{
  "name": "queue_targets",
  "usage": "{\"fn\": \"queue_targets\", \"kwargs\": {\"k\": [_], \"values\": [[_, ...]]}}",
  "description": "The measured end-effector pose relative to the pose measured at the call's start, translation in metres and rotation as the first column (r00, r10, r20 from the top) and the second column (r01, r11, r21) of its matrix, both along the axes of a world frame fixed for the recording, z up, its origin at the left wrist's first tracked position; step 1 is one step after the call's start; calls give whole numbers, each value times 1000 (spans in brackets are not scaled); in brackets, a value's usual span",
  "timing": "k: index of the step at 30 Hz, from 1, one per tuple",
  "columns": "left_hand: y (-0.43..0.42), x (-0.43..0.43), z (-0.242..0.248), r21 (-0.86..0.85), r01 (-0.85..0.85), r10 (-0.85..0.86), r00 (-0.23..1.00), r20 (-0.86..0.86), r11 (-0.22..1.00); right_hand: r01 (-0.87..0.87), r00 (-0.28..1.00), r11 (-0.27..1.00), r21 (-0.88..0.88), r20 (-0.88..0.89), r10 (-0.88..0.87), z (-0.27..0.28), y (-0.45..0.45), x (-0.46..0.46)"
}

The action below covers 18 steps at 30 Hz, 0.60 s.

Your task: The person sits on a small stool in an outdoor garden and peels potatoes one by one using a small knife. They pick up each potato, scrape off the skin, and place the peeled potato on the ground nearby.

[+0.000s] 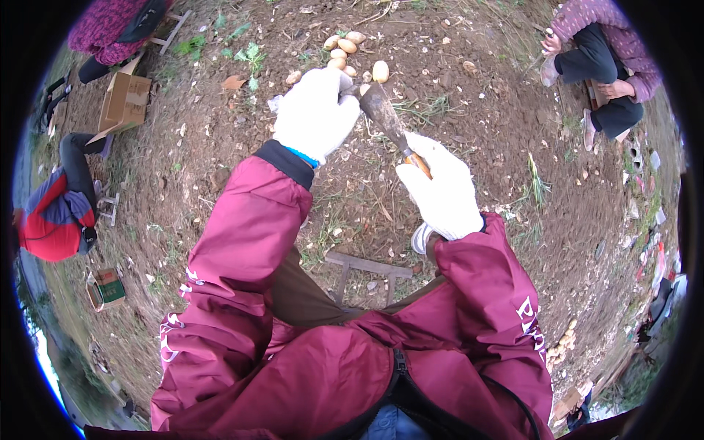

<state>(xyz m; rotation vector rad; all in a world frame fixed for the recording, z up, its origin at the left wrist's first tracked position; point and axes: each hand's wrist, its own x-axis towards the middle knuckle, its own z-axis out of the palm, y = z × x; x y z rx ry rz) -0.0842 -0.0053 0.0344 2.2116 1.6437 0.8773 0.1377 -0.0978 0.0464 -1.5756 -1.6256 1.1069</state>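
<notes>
My right hand (pixel 443 190), in a white glove, grips the orange-brown wooden handle (pixel 418 164) of a hand tool, probably a trowel. Its dirty metal blade (pixel 385 114) points up and left, with the tip beside the fingers of my left hand (pixel 313 115). That hand wears a white glove too; its fingertips look grey, and whether something sits between them is hidden. Just beyond lie several pale potatoes (pixel 342 54) in a cluster on the soil (pixel 220 165). One larger potato (pixel 380 71) rests right of them, close above the blade.
A low wooden stool (pixel 368 264) stands between my legs. People sit at the left (pixel 55 214), upper left (pixel 118 27) and upper right (pixel 605 66). Cardboard boxes (pixel 125 102) stand on the left. More potatoes (pixel 561 349) lie at the lower right. Weeds (pixel 253 58) grow nearby.
</notes>
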Motion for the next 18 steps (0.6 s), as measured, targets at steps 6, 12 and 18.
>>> {"fn": "queue_targets", "kwargs": {"k": [6,12,18], "values": [[-24,12,8,90,166,-175,978,116,982,72,997,997,-27,11,-72,-3,4,4],[-15,24,0,30,113,-116,990,80,993,15,999,992,126,27,-19,-12,-1,-9],[-26,23,3,-7,159,-157,980,123,987,20,1000,1000,15,-1,-20,-12,2,-3]]}}
